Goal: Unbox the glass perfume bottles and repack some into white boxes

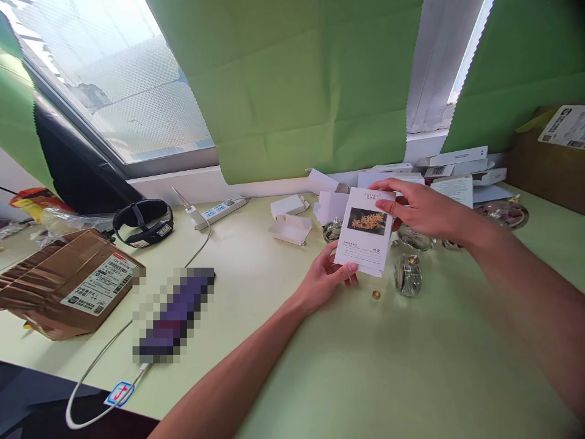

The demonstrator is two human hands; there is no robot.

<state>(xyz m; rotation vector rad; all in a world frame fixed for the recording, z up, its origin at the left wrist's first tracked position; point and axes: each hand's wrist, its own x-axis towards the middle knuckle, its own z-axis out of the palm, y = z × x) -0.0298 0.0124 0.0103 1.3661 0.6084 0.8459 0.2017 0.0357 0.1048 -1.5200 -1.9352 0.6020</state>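
Note:
A flat white carton (365, 250) with a picture of orange blossoms is held up over the table, its printed face towards me. My left hand (326, 274) grips its lower left corner, thumb on the front. At the upper right, my right hand (411, 204) pinches the edge between thumb and fingers. Just below the carton lies a small gold-coloured cap (376, 294). To its right stands a clear glass bottle (408, 277) with a gold top. More shiny items in clear wrapping, such as one bundle (415, 238), sit partly hidden behind my right hand and forearm.
Opened white boxes (291, 228) and stacked cartons (457, 161) line the window sill. On the left are a brown parcel (68, 286), a black headband device (144, 222), a power strip (222, 212) and a blurred phone (176, 314) on a white cable (75, 390). A cardboard box (548, 158) stands far right.

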